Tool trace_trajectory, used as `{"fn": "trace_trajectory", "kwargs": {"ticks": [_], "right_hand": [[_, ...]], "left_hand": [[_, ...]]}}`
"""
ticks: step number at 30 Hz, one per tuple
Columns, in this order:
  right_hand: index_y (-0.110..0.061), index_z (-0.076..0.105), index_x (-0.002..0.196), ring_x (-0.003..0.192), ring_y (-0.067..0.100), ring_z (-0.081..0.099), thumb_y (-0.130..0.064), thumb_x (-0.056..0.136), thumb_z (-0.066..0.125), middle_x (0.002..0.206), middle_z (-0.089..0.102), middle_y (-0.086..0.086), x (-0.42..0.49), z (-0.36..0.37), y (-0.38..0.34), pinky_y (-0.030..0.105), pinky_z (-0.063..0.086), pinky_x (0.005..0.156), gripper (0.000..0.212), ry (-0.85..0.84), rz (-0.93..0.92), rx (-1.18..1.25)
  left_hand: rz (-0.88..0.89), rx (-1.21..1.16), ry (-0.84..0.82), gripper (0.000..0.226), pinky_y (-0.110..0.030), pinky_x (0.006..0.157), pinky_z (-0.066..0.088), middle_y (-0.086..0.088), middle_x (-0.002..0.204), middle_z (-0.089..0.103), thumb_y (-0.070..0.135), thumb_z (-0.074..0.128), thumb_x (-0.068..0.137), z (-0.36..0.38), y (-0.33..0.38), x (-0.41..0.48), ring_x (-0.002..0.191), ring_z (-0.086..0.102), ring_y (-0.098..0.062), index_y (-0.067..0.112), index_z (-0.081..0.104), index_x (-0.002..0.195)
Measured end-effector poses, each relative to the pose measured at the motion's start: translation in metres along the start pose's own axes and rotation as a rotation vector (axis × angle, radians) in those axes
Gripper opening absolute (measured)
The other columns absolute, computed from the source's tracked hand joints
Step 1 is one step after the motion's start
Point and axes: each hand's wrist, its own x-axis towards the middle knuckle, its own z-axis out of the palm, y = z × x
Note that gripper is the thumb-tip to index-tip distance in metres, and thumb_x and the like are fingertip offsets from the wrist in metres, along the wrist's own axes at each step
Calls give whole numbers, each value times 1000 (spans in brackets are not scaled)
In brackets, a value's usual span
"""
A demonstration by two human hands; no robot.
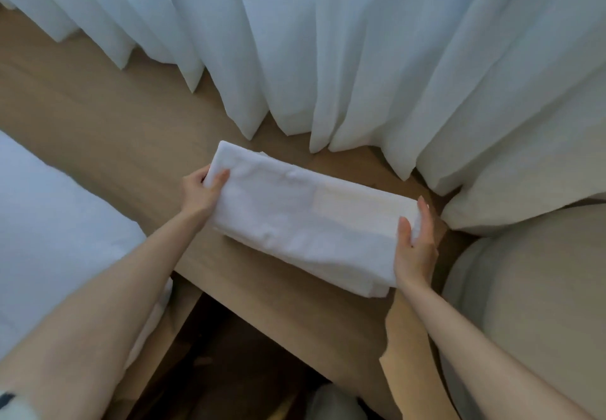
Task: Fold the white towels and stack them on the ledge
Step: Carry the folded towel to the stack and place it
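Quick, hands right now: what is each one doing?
Left hand: grips the left end of the folded towel.
Right hand: holds the towel's right end, thumb on top.

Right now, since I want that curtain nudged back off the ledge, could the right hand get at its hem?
Probably yes: the curtain hem hangs just beyond the right hand, with only bare ledge between. But that hand holds one end of the towel, so it must let go first.
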Motion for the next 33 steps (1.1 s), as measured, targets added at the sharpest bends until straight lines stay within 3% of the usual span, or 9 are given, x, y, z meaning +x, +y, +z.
{"fn": "trace_trajectory", "kwargs": {"ticks": [4, 8, 12, 14, 16, 21, 25, 29, 33], "right_hand": [[-33, 29, 147, 126, -8, 26, -31, 102, 40, 153, 32, -9, 14, 28, 21, 16, 23, 98, 46, 40, 33, -15], [-35, 18, 150, 137, 7, 28, -27, 102, 40, 155, 26, -8, 13, 39, 50, 24, 25, 102, 54, -28, 106, -45], [-32, 9, 151, 121, 13, 42, -37, 97, 48, 151, 32, 0, -3, 39, 58, 28, 29, 88, 67, 13, 230, -115], [-21, 18, 148, 108, 24, 53, -44, 97, 46, 139, 45, 7, -7, 36, 55, 30, 36, 81, 63, 32, 359, -143], [-13, 34, 134, 88, 18, 54, -44, 98, 43, 116, 55, 5, -9, 36, 50, 30, 42, 71, 48, 3, 374, -150], [-15, 39, 116, 69, 4, 48, -38, 101, 37, 81, 41, -17, -11, 33, 34, 20, 36, 54, 27, 88, 279, -126], [-16, 39, 113, 74, 16, 53, -35, 102, 35, 85, 48, -8, -21, 37, 44, 28, 42, 60, 23, 100, 288, -181], [-12, 42, 123, 102, 26, 54, -33, 99, 44, 117, 53, 9, -19, 44, 56, 39, 47, 77, 33, 68, 364, -258], [-8, 47, 125, 112, 26, 48, -32, 93, 57, 127, 46, 10, -17, 45, 51, 31, 38, 81, 41, 140, 307, -176]], "left_hand": [[19, 25, -27, 17, -17, 66, 45, 14, 79, 64, 37, 67, 85, 25, -20, 47, 73, 57, -1, 22, 68, 94], [49, 140, -48, 16, -14, 56, 39, 18, 69, 58, 42, 64, 86, 46, -43, 69, 65, 53, 1, 26, 66, 86], [72, 248, -44, 22, -18, 58, 35, 18, 70, 56, 51, 55, 90, 44, -57, 68, 67, 51, -3, 30, 60, 86], [86, 279, -63, 23, -23, 62, 37, 17, 76, 57, 52, 54, 90, 39, -63, 61, 74, 54, -10, 30, 59, 90], [78, 293, -82, 28, -29, 71, 38, 10, 86, 60, 52, 54, 91, 34, -64, 55, 83, 55, -16, 25, 60, 97], [48, 254, -24, 25, -29, 72, 38, 12, 84, 60, 52, 54, 90, 26, -56, 47, 84, 56, -16, 28, 60, 93], [28, 324, -13, 30, -31, 72, 37, 5, 87, 61, 50, 50, 92, 28, -66, 43, 84, 55, -21, 22, 60, 94], [46, 496, -40, 42, -36, 84, 38, -12, 112, 52, 46, 48, 95, 37, -71, 48, 103, 51, -29, 12, 60, 116], [111, 372, -9, 34, -33, 89, 40, -11, 116, 55, 33, 56, 92, 38, -59, 55, 105, 53, -26, 9, 61, 114]]}}
